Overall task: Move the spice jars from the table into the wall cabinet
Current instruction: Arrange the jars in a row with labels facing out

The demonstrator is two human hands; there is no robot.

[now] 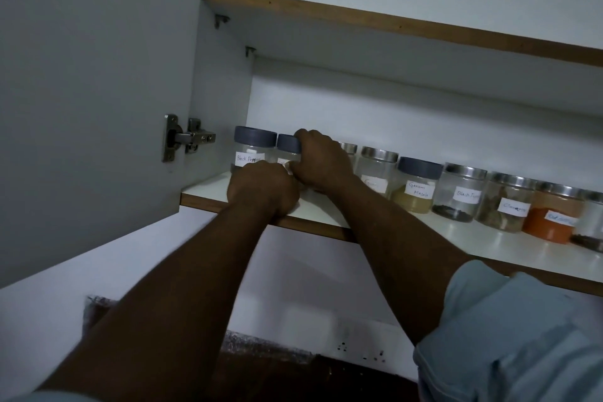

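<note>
Both my hands reach onto the lower shelf [208, 190] of the open wall cabinet. My right hand [321, 160] grips a grey-lidded spice jar [287, 144] from the right side and top. My left hand [264, 188] is curled at the base of the same jar; its fingertips are hidden. To the left stands a grey-lidded jar labelled Black Pepper [253, 148]. A row of several labelled jars runs rightward, including Garam Masala [416, 184], a steel-lidded Black Pepper jar [460, 192] and an orange-filled jar [551, 217].
The cabinet door [98, 91] stands open at the left, with its hinge [186, 137] near the shelf. An upper shelf [391, 19] hangs overhead. Below the cabinet are a white wall with a socket plate [362, 352] and a dark surface.
</note>
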